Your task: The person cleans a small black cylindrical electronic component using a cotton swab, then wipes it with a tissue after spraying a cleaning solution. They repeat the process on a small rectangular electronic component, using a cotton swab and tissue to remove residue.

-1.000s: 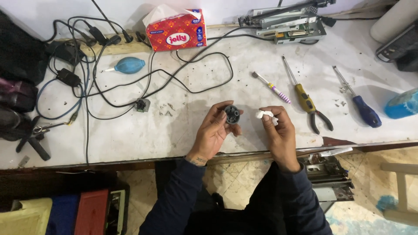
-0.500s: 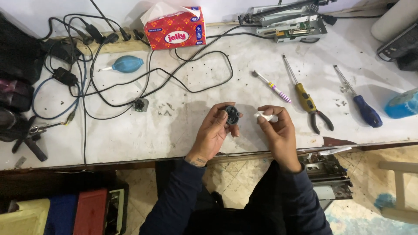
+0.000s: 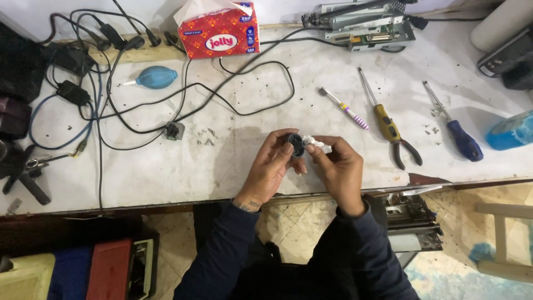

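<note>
Left hand [image 3: 272, 166] grips one small black round part [image 3: 294, 144]; right hand [image 3: 340, 166] pinches one white tissue wad [image 3: 319, 145]; two screwdrivers [image 3: 455, 125] lie on the tabletop [image 3: 233, 166].

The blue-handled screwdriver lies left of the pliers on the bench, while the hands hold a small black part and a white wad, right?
Not quite. The head view shows the blue-handled screwdriver lying right of the pliers, not left. The rest holds: the left hand holds the small black part and the right hand holds the white wad against it.
</note>
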